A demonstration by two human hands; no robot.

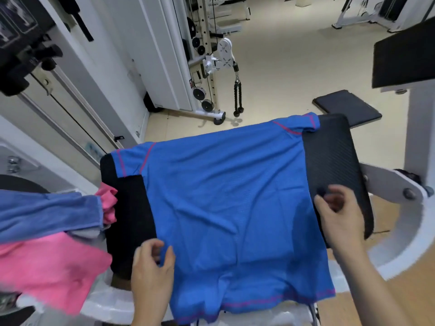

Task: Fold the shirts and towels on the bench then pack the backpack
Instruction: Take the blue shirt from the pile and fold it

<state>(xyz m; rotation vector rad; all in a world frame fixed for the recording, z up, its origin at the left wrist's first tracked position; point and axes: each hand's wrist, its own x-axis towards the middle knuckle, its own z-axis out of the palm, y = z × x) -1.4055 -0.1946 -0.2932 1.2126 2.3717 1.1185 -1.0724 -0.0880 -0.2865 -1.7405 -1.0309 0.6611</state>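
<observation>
My left hand (153,267) has its fingers curled onto the near side edge of the blue shirt (223,196), thumb on top of the cloth, pinching it. My right hand (339,217) sits at the opposite edge with its fingers curled too, but it is blurred and I cannot tell whether it holds fabric or only hovers over it. The shirt lies spread flat between my two hands across the black bench pad (334,156), its hem hanging off the side nearest me. I'd guess the risk is that hanging hem: the knit looks thin, slick and light, with soft creases and pink stitched seams, so if I lift only one side the free weight could drag the whole thing off the pad. The pad past my right fingertips is ribbed and looks grippy, which may snag an edge and skew the fold. Out beyond my left hand a thick, nappy blue towel (47,212) and a soft pink cloth (47,267) lie bunched together; a wide sweep of my left arm might knock them down. No backpack is in view.
</observation>
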